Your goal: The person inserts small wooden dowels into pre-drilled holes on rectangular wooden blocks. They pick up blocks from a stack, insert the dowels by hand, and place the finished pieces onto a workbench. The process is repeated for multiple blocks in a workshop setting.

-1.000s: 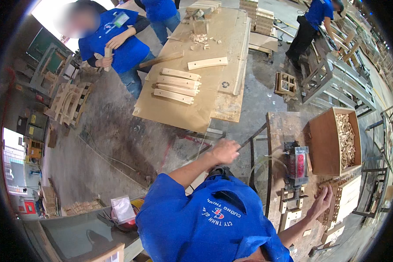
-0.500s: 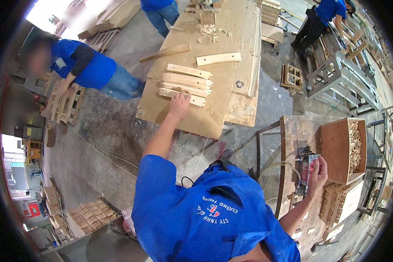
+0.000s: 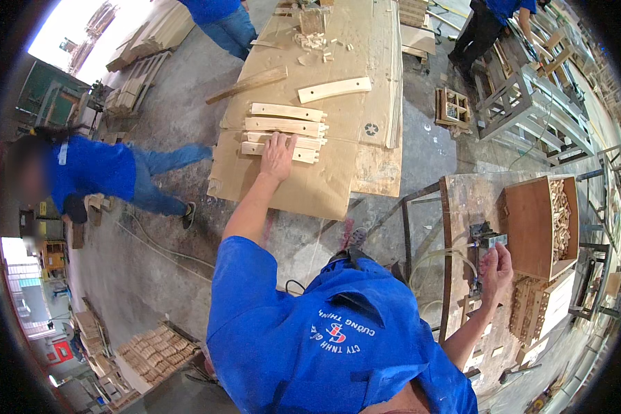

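My left hand [image 3: 278,159] lies over a group of short, pale wooden slats [image 3: 286,125], fingers spread and reaching across the nearest ones. The slats lie side by side on a cardboard-covered table [image 3: 317,190]; each has a dark hole, and pegs or tenons show at their right ends. Over the workbench at the right, my right hand [image 3: 495,272] is held loosely curled, fingers apart, with nothing visible in it. Beside its fingertips sits a small metal device [image 3: 486,238] with pale hoses. Part of that device is hidden by the hand.
A separate curved slat [image 3: 334,90] and a darker strip [image 3: 247,85] lie farther up the table, below small dowels [image 3: 312,43]. A brown box [image 3: 528,231] of wooden pieces stands on the workbench [image 3: 455,200]. Co-workers in blue [image 3: 93,172] stand left, far and right.
My left hand has slid farther over the slats. My right hand has drawn slightly back along the device, its fingers lower against it. The co-worker at left has stepped nearer and lower in view.
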Demonstrator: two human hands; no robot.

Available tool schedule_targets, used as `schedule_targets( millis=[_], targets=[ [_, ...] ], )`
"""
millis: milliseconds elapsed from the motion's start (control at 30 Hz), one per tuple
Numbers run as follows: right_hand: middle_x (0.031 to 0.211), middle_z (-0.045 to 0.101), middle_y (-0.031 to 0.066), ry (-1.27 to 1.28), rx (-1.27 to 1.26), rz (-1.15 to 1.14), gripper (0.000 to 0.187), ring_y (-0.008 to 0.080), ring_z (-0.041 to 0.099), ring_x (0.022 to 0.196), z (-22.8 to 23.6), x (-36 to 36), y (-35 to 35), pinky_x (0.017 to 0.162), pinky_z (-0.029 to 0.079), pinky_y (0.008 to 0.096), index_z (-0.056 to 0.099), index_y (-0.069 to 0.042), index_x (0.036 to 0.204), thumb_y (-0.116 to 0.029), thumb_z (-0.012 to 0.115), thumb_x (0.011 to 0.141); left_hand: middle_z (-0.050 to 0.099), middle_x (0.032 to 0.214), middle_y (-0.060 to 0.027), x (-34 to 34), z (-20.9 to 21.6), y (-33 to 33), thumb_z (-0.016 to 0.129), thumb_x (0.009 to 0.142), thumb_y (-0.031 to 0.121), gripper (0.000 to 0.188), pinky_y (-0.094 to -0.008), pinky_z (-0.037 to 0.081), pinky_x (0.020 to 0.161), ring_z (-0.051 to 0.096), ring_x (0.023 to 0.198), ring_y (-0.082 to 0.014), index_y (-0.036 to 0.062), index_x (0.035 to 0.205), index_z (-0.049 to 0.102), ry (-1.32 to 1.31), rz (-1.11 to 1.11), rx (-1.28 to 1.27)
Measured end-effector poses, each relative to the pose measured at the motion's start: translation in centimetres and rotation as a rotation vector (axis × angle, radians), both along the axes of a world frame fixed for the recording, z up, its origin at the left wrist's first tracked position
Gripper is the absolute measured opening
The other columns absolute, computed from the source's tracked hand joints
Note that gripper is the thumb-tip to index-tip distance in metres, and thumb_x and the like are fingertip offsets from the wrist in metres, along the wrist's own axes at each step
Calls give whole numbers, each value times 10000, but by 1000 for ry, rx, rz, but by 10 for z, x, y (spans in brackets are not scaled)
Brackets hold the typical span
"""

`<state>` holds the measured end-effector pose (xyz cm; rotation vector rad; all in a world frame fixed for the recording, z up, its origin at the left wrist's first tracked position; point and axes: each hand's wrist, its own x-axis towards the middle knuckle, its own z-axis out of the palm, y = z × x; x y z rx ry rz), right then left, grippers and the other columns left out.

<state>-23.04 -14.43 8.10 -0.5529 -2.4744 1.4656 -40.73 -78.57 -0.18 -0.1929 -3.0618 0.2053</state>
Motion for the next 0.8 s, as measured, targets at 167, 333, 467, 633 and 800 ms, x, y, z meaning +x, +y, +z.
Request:
schedule_targets(
  millis=[167,333,467,633,800],
  targets=[
    [946,670,-3,9,29,-3,373,52,577,806,-7,2,-10,680,461,212,714,-4,1373,-264,713,1106,564,1439,-172,-7,-1,8,604,1009,148,532,-519,427,1166,463,1456,-380,118,1538,561,1,65,-48],
    [1153,745,70,-106,123,70,389,145,668,1019,9,-5,-27,922,533,292,708,27,1374,-257,694,1107,566,1425,-169,-14,-3,14,667,966,126,479,-525,394,1206,461,1462,-388,89,1439,596,-82,130,12],
    [1120,741,58,-142,59,29,371,143,662,1004,4,5,-32,923,532,295,710,33,1359,-229,699,1097,581,1386,-161,3,0,14,787,841,136,598,-520,381,1214,520,1368,-380,84,1405,591,-142,-63,-53],
    [1119,753,55,-147,-2,27,344,117,654,988,-11,15,-34,893,530,281,723,16,1350,-211,691,1094,583,1331,-170,9,16,10,908,668,232,880,-515,419,1183,556,1278,-384,96,1455,538,-328,-133,25],
    [1135,771,75,-239,-8,47,337,151,689,1028,-2,8,-48,906,551,312,730,4,1350,-211,687,1094,557,1323,-199,8,20,9,934,636,291,986,-544,489,1091,542,1288,-399,89,1493,490,-458,-30,82]
  ],
)
